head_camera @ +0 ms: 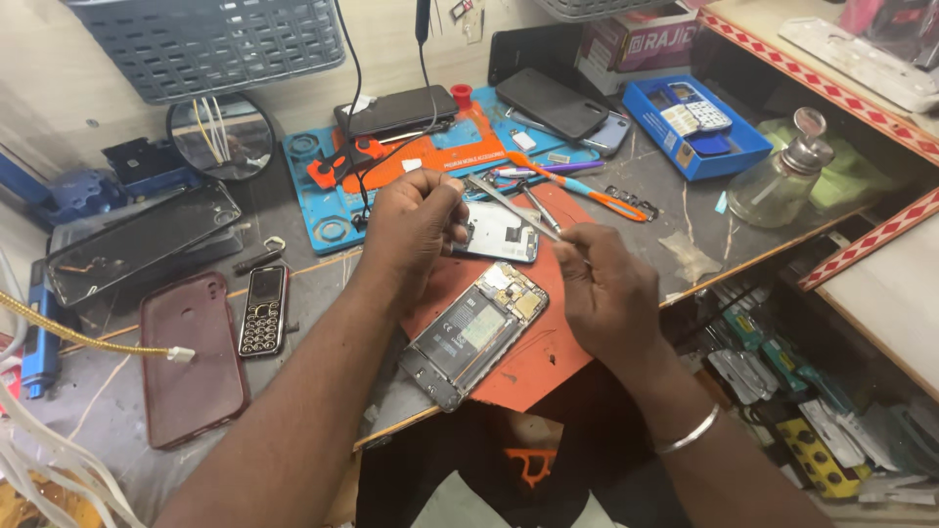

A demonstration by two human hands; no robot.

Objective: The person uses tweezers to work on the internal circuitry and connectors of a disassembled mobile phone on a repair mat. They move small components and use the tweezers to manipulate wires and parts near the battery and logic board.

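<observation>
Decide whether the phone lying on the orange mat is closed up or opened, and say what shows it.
Opened. The phone lies with its back cover off: the battery and circuit board are exposed inside the frame on the orange mat.

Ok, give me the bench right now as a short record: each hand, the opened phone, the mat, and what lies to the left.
left hand: pinches a small part against the white phone cover
right hand: holds metal tweezers, tips pointing toward the left hand
opened phone: back off, battery and board exposed, lying tilted on the mat
orange mat: under the phone, reaching the bench edge
left of the mat: small keypad phone, dark red phone case
</observation>
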